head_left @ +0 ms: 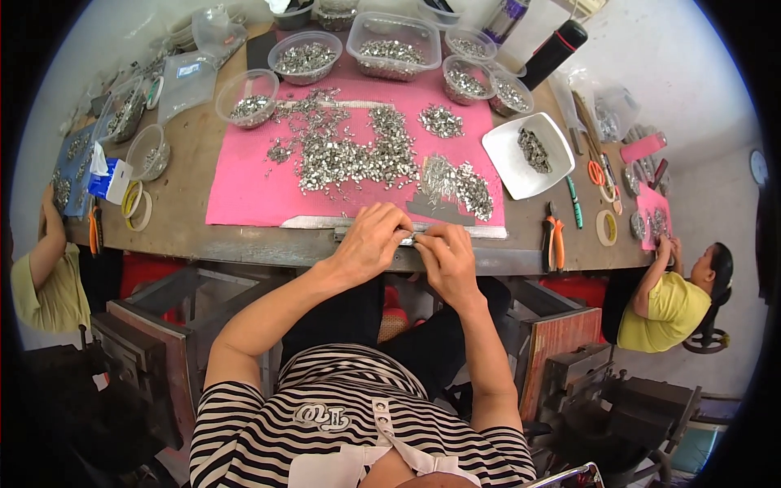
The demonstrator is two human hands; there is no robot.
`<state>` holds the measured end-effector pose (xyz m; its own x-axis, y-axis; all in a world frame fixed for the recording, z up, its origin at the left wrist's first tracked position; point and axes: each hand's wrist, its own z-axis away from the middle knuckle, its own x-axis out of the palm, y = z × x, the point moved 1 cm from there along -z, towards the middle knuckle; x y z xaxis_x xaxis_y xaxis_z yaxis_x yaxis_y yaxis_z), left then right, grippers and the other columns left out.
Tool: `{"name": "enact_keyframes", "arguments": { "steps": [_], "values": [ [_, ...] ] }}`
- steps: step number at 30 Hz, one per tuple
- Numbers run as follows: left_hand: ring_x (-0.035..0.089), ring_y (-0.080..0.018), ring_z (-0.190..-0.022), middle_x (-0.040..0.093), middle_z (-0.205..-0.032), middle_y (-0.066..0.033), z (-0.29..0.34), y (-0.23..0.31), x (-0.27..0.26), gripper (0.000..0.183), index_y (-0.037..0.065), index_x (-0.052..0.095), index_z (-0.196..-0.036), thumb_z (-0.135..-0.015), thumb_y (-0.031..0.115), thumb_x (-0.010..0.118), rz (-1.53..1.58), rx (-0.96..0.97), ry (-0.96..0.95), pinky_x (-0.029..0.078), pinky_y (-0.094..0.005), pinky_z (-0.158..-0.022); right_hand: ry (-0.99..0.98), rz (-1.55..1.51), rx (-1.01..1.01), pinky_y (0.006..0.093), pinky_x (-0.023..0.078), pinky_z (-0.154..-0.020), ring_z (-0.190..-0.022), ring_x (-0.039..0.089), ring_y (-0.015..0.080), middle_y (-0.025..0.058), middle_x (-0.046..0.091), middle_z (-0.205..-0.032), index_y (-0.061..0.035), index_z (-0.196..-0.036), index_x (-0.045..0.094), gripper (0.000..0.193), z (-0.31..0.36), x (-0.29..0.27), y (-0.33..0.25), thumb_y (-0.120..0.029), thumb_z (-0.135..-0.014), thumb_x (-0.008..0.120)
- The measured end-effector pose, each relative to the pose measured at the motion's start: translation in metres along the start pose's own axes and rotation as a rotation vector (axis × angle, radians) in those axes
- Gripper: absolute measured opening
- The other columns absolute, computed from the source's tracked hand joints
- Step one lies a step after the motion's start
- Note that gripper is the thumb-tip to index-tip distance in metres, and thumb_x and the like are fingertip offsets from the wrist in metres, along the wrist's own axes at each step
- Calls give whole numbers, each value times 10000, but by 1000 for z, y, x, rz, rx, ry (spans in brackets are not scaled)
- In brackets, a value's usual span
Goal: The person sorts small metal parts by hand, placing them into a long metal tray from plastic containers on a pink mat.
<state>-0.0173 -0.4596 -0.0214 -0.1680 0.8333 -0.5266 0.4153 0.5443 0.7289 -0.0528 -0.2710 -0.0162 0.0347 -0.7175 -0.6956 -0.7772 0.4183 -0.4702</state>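
Observation:
At the table's front edge my left hand (376, 236) and my right hand (447, 254) come close together, fingers bent into pinches. Between the fingertips is something small and metallic, too small to name. A metal strip (480, 231) runs along the front of the pink mat (244, 180), just under my hands. Beyond them lies a wide heap of small silvery metal pieces (342, 159). Nearer my right hand are a pile of thin metal pieces (440, 177), a further small pile (473, 192) and a flat grey piece (439, 210).
Plastic tubs (305, 58) of metal pieces line the back. A white tray (508, 154), orange-handled pliers (555, 240), a green pen-like tool (575, 203) and a tape roll (606, 228) lie right. Left are more pliers (95, 228). Co-workers sit left (53, 276) and right (667, 305).

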Motion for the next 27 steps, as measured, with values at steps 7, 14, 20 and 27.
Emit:
{"name": "enact_keyframes", "arguments": {
  "steps": [7, 14, 20, 27],
  "values": [
    [561, -283, -867, 584, -897, -82, 0, -2, 6, 128, 44, 593, -948, -848, 25, 671, -80, 99, 7, 396, -401, -825, 126, -385, 364, 278, 492, -724, -845, 619, 155, 71, 651, -975, -16, -1053, 737, 127, 15, 5, 17, -36, -953, 661],
    [566, -296, -866, 595, -908, -84, -3, 3, 3, 134, 43, 609, -943, -837, 39, 691, -182, 180, 23, 418, -433, -820, 156, -370, 355, 289, 491, -699, -792, 617, 167, 80, 650, -958, -13, -1033, 735, 118, 10, 4, 15, -18, -939, 664],
    [603, -250, -1057, 672, -1097, -82, 21, 3, 8, 269, 67, 699, -1129, -881, 169, 708, -382, 259, -7, 368, -538, -1103, 184, -330, 307, 293, 493, -684, -771, 624, 177, 95, 653, -943, -4, -1021, 726, 135, 18, 5, 10, 33, -914, 652],
    [611, -226, -1018, 692, -1058, -34, -10, -15, -32, 264, 118, 702, -1158, -906, 196, 704, -318, 122, 0, 301, -558, -1117, 136, -170, 168, 326, 505, -669, -769, 651, 219, 113, 665, -894, 2, -991, 707, 97, -17, -3, 25, 30, -912, 658]
  ]
}}
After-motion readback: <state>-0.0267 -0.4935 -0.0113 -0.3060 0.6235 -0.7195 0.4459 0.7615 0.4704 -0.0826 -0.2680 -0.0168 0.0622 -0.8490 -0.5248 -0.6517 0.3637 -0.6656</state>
